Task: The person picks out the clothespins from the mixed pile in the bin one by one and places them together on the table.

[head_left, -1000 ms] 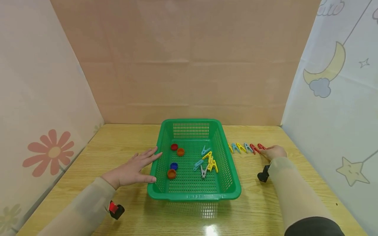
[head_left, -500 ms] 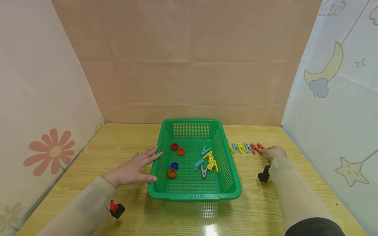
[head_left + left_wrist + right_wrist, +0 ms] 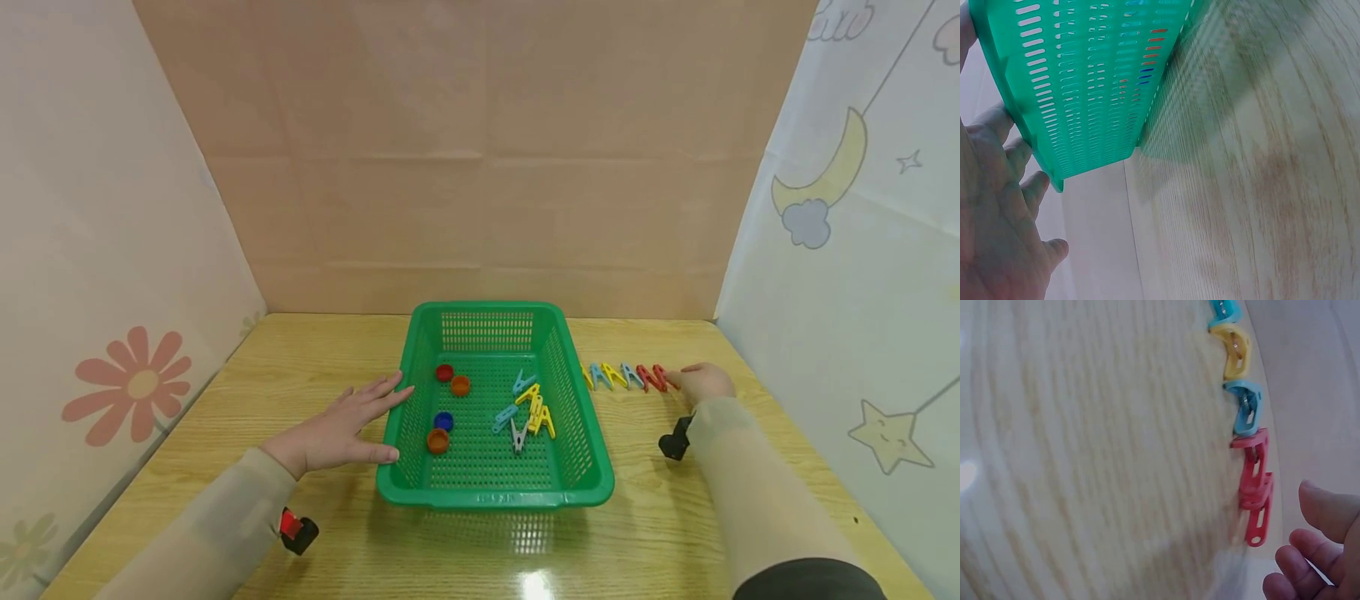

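Note:
My left hand [image 3: 337, 433] rests on the left rim of the green plastic basket [image 3: 495, 500], its fingers straight and spread; the left wrist view shows the fingertips at the basket edge. On the table right of the basket, a row of clothespins lies end to end: yellow, blue and, at the right end, a red clothespin [image 3: 647, 377] and another red clothespin [image 3: 663, 377]. Beside that end is my right hand [image 3: 703, 383]. In the right wrist view, its fingers [image 3: 1294, 565] are loosely bent and stand apart from the last red clothespin [image 3: 1259, 525], holding nothing.
Inside the basket lie several round caps, such as a blue cap [image 3: 444, 421], and several clothespins, among them a grey clothespin [image 3: 518, 436] and a yellow clothespin [image 3: 546, 421]. The wooden table [image 3: 322, 350] meets a brown back panel [image 3: 480, 208] and patterned side panels.
My right hand has let go of the end red clothespin and moved slightly right, away from it. That clothespin now lies closer against the other red one. The left hand stays put.

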A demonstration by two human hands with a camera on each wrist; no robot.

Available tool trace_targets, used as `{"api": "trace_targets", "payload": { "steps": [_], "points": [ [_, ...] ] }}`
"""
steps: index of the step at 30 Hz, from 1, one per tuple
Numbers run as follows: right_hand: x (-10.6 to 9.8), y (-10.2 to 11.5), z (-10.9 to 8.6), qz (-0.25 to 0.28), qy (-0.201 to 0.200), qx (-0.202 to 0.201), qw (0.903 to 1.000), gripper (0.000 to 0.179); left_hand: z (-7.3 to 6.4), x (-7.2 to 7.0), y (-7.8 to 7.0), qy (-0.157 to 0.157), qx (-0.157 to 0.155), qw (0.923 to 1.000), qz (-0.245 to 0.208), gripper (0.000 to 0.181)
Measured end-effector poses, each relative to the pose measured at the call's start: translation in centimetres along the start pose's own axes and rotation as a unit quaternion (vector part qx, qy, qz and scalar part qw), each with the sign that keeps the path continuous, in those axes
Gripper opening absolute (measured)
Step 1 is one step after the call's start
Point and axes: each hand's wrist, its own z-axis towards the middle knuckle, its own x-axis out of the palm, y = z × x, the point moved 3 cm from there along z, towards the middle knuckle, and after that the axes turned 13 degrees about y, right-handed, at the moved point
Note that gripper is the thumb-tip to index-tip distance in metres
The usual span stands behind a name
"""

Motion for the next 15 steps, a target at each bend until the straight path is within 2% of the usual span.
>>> {"api": "trace_targets", "payload": {
  "steps": [7, 15],
  "points": [
    [-0.5, 1.9, -0.9, -0.012, 0.014, -0.035, 0.9992, 0.065, 0.0, 0.0, 0.0, 0.002, 0.001, 1.0, -0.002, 0.087],
    [-0.4, 3.4, -1.0, 0.03, 0.022, -0.037, 0.9986, 0.066, 0.2, 0.0, 0.1, 0.004, 0.006, 0.9999, -0.008, 0.086]
  ]
}}
